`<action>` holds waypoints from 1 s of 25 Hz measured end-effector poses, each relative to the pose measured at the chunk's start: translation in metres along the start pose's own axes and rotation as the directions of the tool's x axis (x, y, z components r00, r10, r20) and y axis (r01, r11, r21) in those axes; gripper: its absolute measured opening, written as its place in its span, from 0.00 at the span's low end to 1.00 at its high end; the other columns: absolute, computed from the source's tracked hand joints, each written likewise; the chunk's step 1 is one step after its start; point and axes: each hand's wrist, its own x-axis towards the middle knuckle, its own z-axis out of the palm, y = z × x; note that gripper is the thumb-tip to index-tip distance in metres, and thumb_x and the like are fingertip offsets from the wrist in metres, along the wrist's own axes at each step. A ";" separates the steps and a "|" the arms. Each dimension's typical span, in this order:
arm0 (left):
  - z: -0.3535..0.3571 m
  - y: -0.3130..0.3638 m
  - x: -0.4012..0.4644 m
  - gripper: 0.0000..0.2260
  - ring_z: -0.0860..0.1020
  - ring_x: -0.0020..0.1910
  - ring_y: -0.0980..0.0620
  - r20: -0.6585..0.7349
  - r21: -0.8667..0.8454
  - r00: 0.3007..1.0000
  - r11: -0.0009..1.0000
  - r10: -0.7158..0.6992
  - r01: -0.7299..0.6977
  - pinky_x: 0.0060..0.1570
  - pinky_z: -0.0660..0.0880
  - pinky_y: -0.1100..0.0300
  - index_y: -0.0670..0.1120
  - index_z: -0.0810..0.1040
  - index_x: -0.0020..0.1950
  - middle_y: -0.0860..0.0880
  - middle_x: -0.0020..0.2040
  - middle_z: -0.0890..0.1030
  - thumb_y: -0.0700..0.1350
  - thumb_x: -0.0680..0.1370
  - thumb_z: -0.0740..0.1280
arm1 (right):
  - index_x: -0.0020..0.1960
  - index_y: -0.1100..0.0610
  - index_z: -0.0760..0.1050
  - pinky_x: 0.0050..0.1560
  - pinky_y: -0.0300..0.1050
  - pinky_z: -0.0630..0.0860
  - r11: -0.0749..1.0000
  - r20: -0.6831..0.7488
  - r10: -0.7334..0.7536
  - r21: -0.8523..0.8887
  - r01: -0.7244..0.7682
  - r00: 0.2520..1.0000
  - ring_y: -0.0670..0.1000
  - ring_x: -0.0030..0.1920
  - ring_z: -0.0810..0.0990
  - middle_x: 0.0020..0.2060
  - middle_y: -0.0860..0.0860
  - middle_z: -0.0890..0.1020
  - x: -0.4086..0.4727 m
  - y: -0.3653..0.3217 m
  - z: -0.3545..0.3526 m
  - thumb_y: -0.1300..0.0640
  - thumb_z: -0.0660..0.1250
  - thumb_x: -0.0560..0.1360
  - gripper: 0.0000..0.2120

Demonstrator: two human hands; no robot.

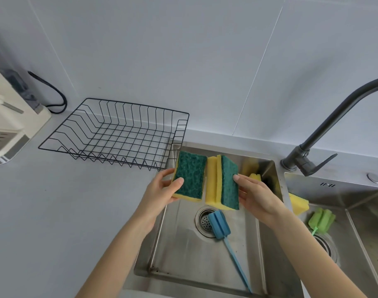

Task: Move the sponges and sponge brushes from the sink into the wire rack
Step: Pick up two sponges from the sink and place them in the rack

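Two hands each pinch a light, squashy sponge by its lower end above the sink, left hand gripping the flat sponge, right hand the edge-on sponge, with the wire rack beyond, bare.

dark faucet right of counter | black cable by wall | cream appliance far left

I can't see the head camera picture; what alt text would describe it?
Two bare hands each hold a yellow-and-green sponge over a steel double sink: left hand with one sponge, right hand with another. An empty black wire rack sits on the counter to the left; a blue sponge brush lies in the basin below.
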 end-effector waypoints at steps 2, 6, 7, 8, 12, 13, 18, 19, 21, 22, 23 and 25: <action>-0.011 0.008 0.005 0.13 0.81 0.49 0.53 -0.018 -0.016 0.999 0.999 0.029 -0.030 0.40 0.78 0.66 0.52 0.71 0.57 0.47 0.50 0.80 0.44 0.74 0.66 | 0.55 0.59 0.75 0.46 0.41 0.78 1.000 0.009 -0.009 0.000 0.009 1.000 0.50 0.48 0.79 0.48 0.52 0.81 0.007 -0.009 0.009 0.59 0.60 0.76 0.11; -0.038 0.023 0.018 0.11 0.80 0.50 0.52 -0.063 -0.004 0.997 0.999 0.052 -0.052 0.42 0.76 0.65 0.52 0.72 0.56 0.45 0.51 0.79 0.45 0.75 0.65 | 0.58 0.60 0.74 0.44 0.40 0.77 0.999 0.018 -0.027 -0.021 0.028 0.999 0.50 0.48 0.79 0.48 0.53 0.81 0.021 -0.024 0.025 0.59 0.60 0.77 0.12; -0.044 0.026 0.021 0.12 0.80 0.50 0.52 -0.070 -0.004 0.996 0.999 0.053 -0.054 0.43 0.76 0.64 0.51 0.71 0.57 0.45 0.52 0.79 0.44 0.75 0.65 | 0.57 0.59 0.74 0.42 0.39 0.78 0.999 0.015 -0.028 -0.025 0.028 1.000 0.49 0.48 0.79 0.48 0.52 0.81 0.026 -0.027 0.030 0.59 0.59 0.77 0.11; -0.050 0.028 0.025 0.13 0.80 0.50 0.52 -0.080 -0.006 0.995 0.998 0.056 -0.057 0.43 0.76 0.64 0.50 0.71 0.59 0.45 0.51 0.79 0.44 0.75 0.65 | 0.56 0.59 0.74 0.41 0.38 0.79 0.999 0.007 -0.026 -0.020 0.026 1.000 0.49 0.48 0.79 0.47 0.52 0.81 0.031 -0.029 0.034 0.59 0.59 0.77 0.10; -0.073 0.039 0.039 0.12 0.80 0.47 0.56 -0.133 -0.006 0.988 0.997 0.078 -0.079 0.39 0.76 0.67 0.50 0.71 0.58 0.48 0.48 0.80 0.44 0.75 0.64 | 0.56 0.61 0.74 0.34 0.36 0.78 1.000 -0.020 -0.005 -0.025 0.004 1.000 0.49 0.46 0.78 0.46 0.52 0.80 0.058 -0.035 0.055 0.59 0.59 0.78 0.10; -0.079 0.041 0.043 0.12 0.80 0.48 0.56 -0.136 -0.002 0.987 0.997 0.081 -0.082 0.40 0.76 0.67 0.50 0.71 0.58 0.48 0.48 0.80 0.44 0.76 0.64 | 0.54 0.60 0.75 0.33 0.36 0.78 0.999 -0.023 -0.002 -0.042 0.001 1.000 0.49 0.46 0.78 0.45 0.52 0.80 0.065 -0.038 0.060 0.59 0.59 0.78 0.09; -0.107 0.049 0.066 0.10 0.79 0.50 0.54 -0.188 -0.005 0.979 0.997 0.080 -0.082 0.43 0.73 0.65 0.52 0.71 0.57 0.49 0.49 0.80 0.45 0.76 0.63 | 0.54 0.63 0.74 0.43 0.42 0.76 0.994 -0.114 -0.014 -0.114 0.001 0.993 0.50 0.44 0.79 0.44 0.54 0.80 0.113 -0.056 0.092 0.61 0.61 0.77 0.09; -0.112 0.050 0.072 0.10 0.79 0.50 0.54 -0.206 -0.007 0.976 0.997 0.077 -0.080 0.42 0.73 0.65 0.53 0.71 0.57 0.49 0.49 0.79 0.45 0.76 0.63 | 0.54 0.62 0.74 0.44 0.43 0.76 0.989 -0.120 -0.024 -0.146 0.006 0.992 0.50 0.44 0.79 0.44 0.54 0.80 0.123 -0.060 0.101 0.61 0.61 0.77 0.08; -0.123 0.052 0.083 0.11 0.79 0.49 0.54 -0.229 -0.009 0.971 0.997 0.073 -0.078 0.42 0.74 0.64 0.52 0.71 0.58 0.49 0.49 0.79 0.46 0.76 0.63 | 0.51 0.62 0.73 0.46 0.44 0.77 0.976 -0.115 -0.039 -0.216 0.013 0.993 0.52 0.45 0.79 0.44 0.54 0.80 0.143 -0.067 0.120 0.61 0.61 0.77 0.05; -0.127 0.054 0.089 0.11 0.79 0.49 0.54 -0.235 -0.007 0.969 0.997 0.072 -0.076 0.43 0.74 0.64 0.51 0.71 0.59 0.50 0.50 0.79 0.46 0.76 0.63 | 0.51 0.62 0.72 0.45 0.44 0.78 0.971 -0.109 -0.041 -0.239 0.014 0.993 0.52 0.45 0.80 0.43 0.54 0.80 0.153 -0.070 0.130 0.62 0.61 0.77 0.04; -0.130 0.055 0.095 0.12 0.79 0.50 0.55 -0.236 -0.003 0.969 0.997 0.073 -0.076 0.43 0.74 0.64 0.51 0.71 0.59 0.51 0.50 0.79 0.46 0.76 0.63 | 0.51 0.63 0.71 0.44 0.43 0.79 0.968 -0.103 -0.039 -0.250 0.012 0.994 0.51 0.43 0.80 0.42 0.54 0.79 0.162 -0.072 0.139 0.62 0.61 0.77 0.05; -0.135 0.059 0.106 0.11 0.79 0.49 0.56 -0.233 0.002 0.969 0.997 0.078 -0.080 0.43 0.74 0.64 0.52 0.70 0.58 0.52 0.50 0.79 0.47 0.76 0.62 | 0.53 0.66 0.70 0.44 0.42 0.79 0.961 -0.092 -0.022 -0.276 -0.004 0.996 0.51 0.40 0.80 0.41 0.55 0.79 0.179 -0.075 0.152 0.64 0.61 0.77 0.07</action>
